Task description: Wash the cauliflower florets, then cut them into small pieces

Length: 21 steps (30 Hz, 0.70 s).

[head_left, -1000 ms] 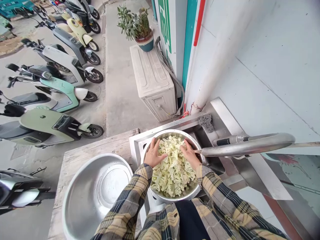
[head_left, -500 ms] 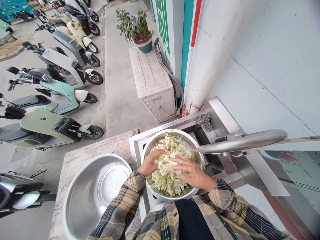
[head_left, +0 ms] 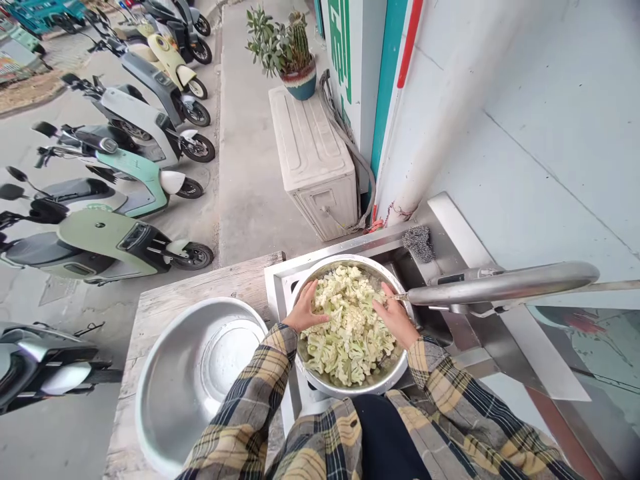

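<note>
Has drawn left hand (head_left: 303,312) and right hand (head_left: 399,321) apart since half a second ago, loose and open-fingered now at opposite sides of the cut cauliflower (head_left: 349,330) heaped in a metal basin (head_left: 387,381) at the sink (head_left: 443,327), beside a wider basin (head_left: 170,380) on a wooden table (head_left: 220,280).

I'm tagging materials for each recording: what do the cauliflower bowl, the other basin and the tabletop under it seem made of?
Cauliflower bowl: metal, likely stainless steel; smooth, with a bright silvery rim.
Other basin: metal too, perhaps aluminium; satin grey, with soft, blurred highlights.
Tabletop: probably bare, weathered wood; pale, dull surface with visible grain lines.
</note>
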Each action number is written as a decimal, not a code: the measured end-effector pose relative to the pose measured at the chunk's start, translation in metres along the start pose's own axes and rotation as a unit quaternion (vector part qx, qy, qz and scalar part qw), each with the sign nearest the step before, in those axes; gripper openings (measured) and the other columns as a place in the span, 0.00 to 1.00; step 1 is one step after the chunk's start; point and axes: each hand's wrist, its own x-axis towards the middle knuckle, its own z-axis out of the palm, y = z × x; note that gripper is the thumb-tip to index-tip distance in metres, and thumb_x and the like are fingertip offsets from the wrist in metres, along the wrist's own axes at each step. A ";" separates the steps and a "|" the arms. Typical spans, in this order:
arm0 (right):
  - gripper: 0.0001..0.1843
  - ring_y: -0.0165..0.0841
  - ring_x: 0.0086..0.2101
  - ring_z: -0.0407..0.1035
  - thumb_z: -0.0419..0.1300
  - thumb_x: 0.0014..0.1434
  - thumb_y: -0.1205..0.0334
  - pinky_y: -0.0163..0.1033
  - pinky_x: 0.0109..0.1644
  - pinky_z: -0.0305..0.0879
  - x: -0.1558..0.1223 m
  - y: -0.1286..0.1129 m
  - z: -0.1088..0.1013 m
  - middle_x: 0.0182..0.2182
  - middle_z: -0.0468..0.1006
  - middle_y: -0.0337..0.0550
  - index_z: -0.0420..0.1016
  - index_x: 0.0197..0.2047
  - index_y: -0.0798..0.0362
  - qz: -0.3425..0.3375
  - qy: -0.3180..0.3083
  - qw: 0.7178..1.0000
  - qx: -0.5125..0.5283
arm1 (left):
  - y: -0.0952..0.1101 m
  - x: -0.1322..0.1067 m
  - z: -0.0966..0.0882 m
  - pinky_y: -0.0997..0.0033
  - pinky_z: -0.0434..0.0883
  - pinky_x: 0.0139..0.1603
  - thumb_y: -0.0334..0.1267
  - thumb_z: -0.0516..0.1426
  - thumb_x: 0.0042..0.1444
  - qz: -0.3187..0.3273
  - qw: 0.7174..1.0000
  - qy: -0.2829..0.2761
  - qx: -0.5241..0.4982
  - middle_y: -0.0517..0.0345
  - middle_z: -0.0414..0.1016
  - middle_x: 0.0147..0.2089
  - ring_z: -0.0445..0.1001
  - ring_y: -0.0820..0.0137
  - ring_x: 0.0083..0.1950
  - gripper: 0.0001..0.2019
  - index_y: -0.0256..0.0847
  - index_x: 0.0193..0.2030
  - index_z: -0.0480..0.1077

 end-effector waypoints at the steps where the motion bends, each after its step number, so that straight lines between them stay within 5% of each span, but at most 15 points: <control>1: 0.39 0.42 0.66 0.47 0.56 0.58 0.46 0.56 0.68 0.43 0.007 0.000 0.005 0.68 0.52 0.47 0.49 0.69 0.45 0.009 -0.001 1.000 0.003 | 0.004 0.006 0.001 0.42 0.50 0.67 0.60 0.65 0.38 0.010 1.000 0.004 0.017 0.38 0.39 0.73 0.38 0.45 0.73 0.59 0.42 0.72 0.40; 4: 0.39 0.41 0.66 0.49 0.55 0.59 0.47 0.55 0.67 0.46 0.031 -0.007 0.021 0.68 0.53 0.47 0.48 0.70 0.45 0.016 -0.051 0.999 0.007 | 0.022 0.027 0.004 0.40 0.48 0.67 0.56 0.66 0.40 0.020 0.998 0.013 0.058 0.38 0.47 0.71 0.46 0.45 0.71 0.57 0.42 0.72 0.41; 7: 0.33 0.40 0.64 0.52 0.57 0.58 0.52 0.54 0.67 0.49 0.043 -0.027 0.033 0.65 0.60 0.44 0.57 0.66 0.43 -0.067 -0.105 0.992 -0.030 | 0.043 0.043 0.009 0.40 0.50 0.65 0.50 0.66 0.42 0.013 0.996 -0.001 0.090 0.42 0.61 0.66 0.58 0.47 0.66 0.45 0.45 0.67 0.56; 12: 0.20 0.43 0.62 0.57 0.59 0.57 0.56 0.54 0.65 0.54 0.012 -0.066 0.022 0.63 0.63 0.43 0.74 0.54 0.43 -0.180 -0.112 0.975 -0.062 | 0.071 0.028 0.018 0.49 0.62 0.60 0.37 0.65 0.44 0.076 0.992 0.042 0.092 0.51 0.75 0.50 0.71 0.56 0.53 0.23 0.45 0.50 0.74; 17: 0.16 0.40 0.60 0.62 0.54 0.63 0.54 0.52 0.65 0.55 -0.025 -0.070 -0.024 0.58 0.71 0.43 0.76 0.52 0.43 -0.179 -0.149 0.972 0.014 | 0.074 -0.006 0.006 0.49 0.57 0.66 0.40 0.63 0.49 0.154 0.988 0.011 0.012 0.49 0.65 0.63 0.59 0.56 0.66 0.21 0.47 0.52 0.72; 21: 0.23 0.44 0.61 0.59 0.55 0.61 0.52 0.56 0.64 0.55 -0.024 -0.038 -0.036 0.61 0.67 0.47 0.71 0.58 0.45 -0.085 -0.060 0.995 -0.009 | 0.050 -0.008 -0.005 0.46 0.52 0.68 0.47 0.62 0.51 0.094 0.995 0.023 -0.010 0.45 0.45 0.73 0.46 0.53 0.72 0.37 0.47 0.67 0.56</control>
